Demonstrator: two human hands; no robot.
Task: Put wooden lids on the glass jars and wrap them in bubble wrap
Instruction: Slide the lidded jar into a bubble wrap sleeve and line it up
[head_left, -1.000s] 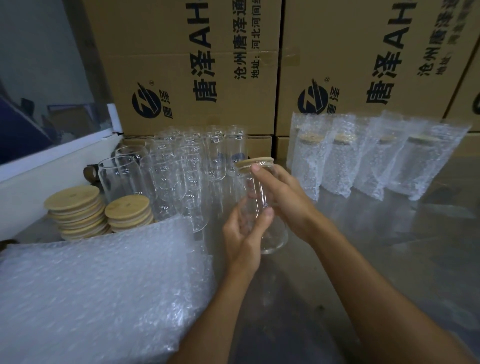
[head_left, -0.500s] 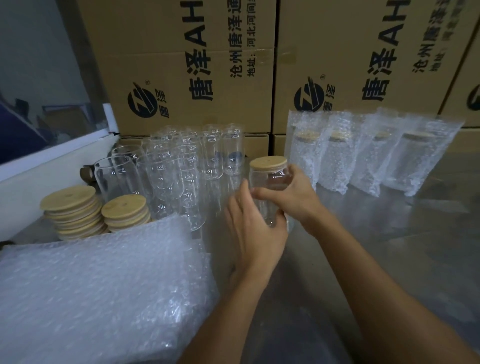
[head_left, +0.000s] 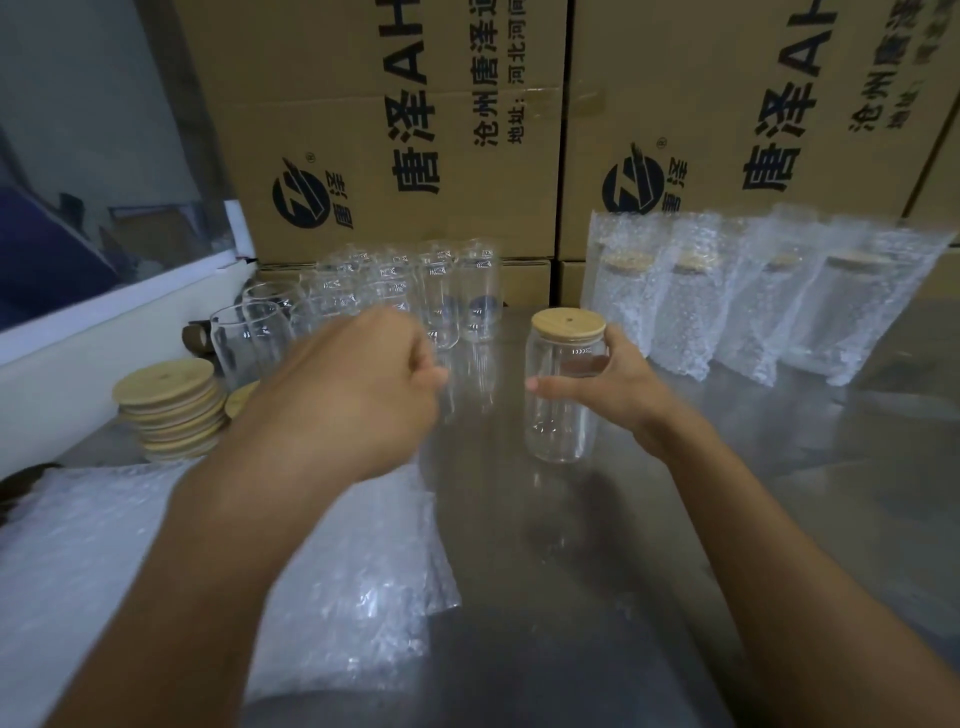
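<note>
1. The head camera looks down at a shiny grey counter (head_left: 779, 493) with big brown boxes (head_left: 389, 130) stacked behind it
2. The right hand (head_left: 618, 384) holds a glass jar (head_left: 561, 410) that stands upright on the counter. Its thumb lies across the front of the glass and its fingers curl round the far side
3. A round wooden lid (head_left: 568, 324) sits flat on top of this jar, and it has a tiny hole in it
4. The left hand (head_left: 358, 384) is up in the air, to the left of the jar and not touching it. It looks blurry. Its fingers are curled in like a loose fist, and I can see nothing in it
5. Behind the left hand stands a bunch of empty glass jars (head_left: 441, 291) with no lids on. They are close together, near the boxes
6. On the left side of the counter is a stack of wooden lids (head_left: 171, 410). A second stack is just beside it, but the left arm hides most of it
7. At the front left lies a pile of bubble wrap (head_left: 130, 571), flat on the counter. The left arm passes over it
8. To the right of the held jar, at the back, stand wrapped jars (head_left: 753, 306) in a row. Each one is inside bubble wrap and you can see a wooden lid through it. They lean a little against the boxes
9. A white ledge (head_left: 78, 353) runs along the far left
</note>
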